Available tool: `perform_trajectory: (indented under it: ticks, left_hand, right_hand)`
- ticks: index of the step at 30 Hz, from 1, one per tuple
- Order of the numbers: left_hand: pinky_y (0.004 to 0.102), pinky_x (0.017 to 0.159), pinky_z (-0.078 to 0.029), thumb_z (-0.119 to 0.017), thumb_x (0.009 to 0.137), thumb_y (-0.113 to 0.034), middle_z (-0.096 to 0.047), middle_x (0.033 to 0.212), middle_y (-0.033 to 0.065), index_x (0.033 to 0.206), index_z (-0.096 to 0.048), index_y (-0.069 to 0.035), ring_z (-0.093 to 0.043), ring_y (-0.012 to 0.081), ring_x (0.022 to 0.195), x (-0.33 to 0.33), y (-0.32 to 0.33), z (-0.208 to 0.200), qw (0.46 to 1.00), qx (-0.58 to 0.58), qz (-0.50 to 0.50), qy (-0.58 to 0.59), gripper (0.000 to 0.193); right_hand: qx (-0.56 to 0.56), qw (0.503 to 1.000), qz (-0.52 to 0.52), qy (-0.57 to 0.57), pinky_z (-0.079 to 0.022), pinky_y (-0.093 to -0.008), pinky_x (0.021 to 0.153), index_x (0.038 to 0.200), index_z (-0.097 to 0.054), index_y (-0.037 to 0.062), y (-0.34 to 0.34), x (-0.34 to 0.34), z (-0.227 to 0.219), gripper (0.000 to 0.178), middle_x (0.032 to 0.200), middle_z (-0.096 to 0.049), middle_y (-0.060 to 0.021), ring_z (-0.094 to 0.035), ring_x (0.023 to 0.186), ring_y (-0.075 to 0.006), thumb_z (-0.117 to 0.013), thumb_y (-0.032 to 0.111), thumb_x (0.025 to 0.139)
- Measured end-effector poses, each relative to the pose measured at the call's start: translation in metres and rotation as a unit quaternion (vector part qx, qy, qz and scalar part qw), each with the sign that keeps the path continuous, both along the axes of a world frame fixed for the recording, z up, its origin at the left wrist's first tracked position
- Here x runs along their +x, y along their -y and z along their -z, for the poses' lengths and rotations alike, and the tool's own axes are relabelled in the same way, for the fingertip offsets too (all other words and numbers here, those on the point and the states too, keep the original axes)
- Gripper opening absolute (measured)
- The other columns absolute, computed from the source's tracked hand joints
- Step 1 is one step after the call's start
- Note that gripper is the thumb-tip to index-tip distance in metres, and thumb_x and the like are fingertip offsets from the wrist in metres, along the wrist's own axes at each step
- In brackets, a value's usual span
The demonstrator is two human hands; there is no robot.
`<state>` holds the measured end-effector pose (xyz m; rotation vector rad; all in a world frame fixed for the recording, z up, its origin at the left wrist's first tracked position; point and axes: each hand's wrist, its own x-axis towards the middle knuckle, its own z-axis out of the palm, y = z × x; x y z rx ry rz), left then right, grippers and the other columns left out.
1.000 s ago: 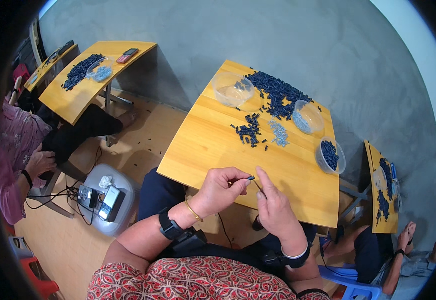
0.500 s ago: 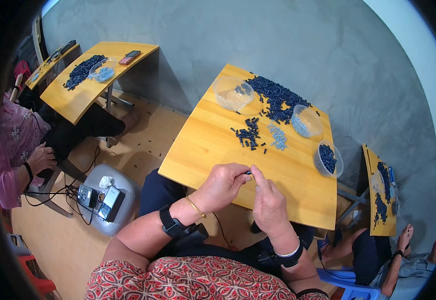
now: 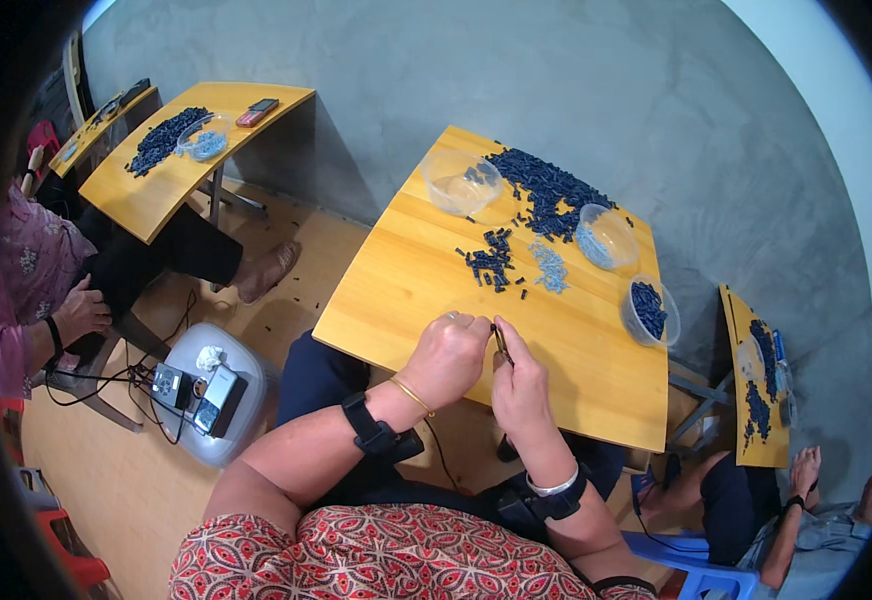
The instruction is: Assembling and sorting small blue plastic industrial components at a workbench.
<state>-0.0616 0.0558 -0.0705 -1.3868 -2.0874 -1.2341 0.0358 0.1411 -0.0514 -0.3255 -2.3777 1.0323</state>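
- Biggest thing here is the yellow wooden bench, right in front of the person, with a similar one off to the left.
- On the floor to the left there's a pale grey plastic box with gadgets and cables on it, well apart from the bench.
- Big heap of small navy stubby pieces along the far side.
- Hands: the right hand is pinching something between thumb and forefinger. The left hand is curled up just beside it; can't tell if it's gripping anything.
- Three round clear plastic tubs: one far left, one on the right with pale blue bits, one nearer right full of navy pieces. The right pair sort of crowd that edge.
- Loose little navy cluster, pale blue bits beside it.
- Slim dark piece, over the near edge. Looks light and stiff, maybe slippery; I'd pinch mid-length. Fingers hide part of it.
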Motion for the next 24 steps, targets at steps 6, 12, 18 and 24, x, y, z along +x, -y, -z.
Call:
perform_trajectory:
  ticks: [6,12,18,24]
  left_hand:
    - [0.037,0.058,-0.046,-0.053,0.063,-0.001,-0.053,0.065,0.0135,0.073,-0.05,0.0,-0.055,0.0302,0.064,-0.001,-0.002,0.004,0.993,-0.097,0.009,-0.072,0.011]
    - [0.0367,0.06,-0.046,-0.053,0.063,-0.002,-0.053,0.069,0.0129,0.078,-0.052,0.001,-0.054,0.03,0.068,-0.002,-0.008,0.008,0.985,-0.149,0.014,-0.083,0.016]
    - [0.0341,0.061,-0.048,-0.057,0.068,-0.001,-0.056,0.068,0.0149,0.083,-0.058,0.002,-0.056,0.0301,0.065,-0.008,-0.009,0.022,0.997,-0.048,0.046,0.045,0.015]
    - [0.0275,0.066,-0.051,-0.051,0.086,-0.006,-0.06,0.073,0.0085,0.095,-0.06,0.004,-0.06,0.0175,0.065,-0.01,-0.001,0.018,0.768,0.05,0.152,0.62,0.016]
  right_hand:
    - [-0.065,0.998,0.019,0.02,-0.045,-0.0346,0.079,0.116,-0.05,-0.0012,-0.01,-0.005,0.019,0.039,0.096,-0.057,-0.0266,-0.058,0.091,-0.035,-0.043,-0.003,0.078]
    - [-0.223,0.967,0.062,0.105,-0.044,-0.0325,0.081,0.114,-0.052,-0.0009,-0.025,-0.012,0.038,0.039,0.099,-0.059,-0.024,-0.059,0.093,-0.0319,-0.044,-0.003,0.075]
    - [-0.157,0.98,0.011,0.119,-0.044,-0.0338,0.082,0.115,-0.051,-0.0004,-0.033,-0.006,0.036,0.039,0.101,-0.058,-0.0243,-0.058,0.095,-0.0328,-0.044,-0.001,0.076]
    - [0.044,0.995,-0.07,0.064,-0.044,-0.0403,0.081,0.124,-0.042,0.0048,-0.028,0.007,0.008,0.044,0.101,-0.057,-0.0255,-0.056,0.092,-0.0385,-0.046,0.004,0.081]
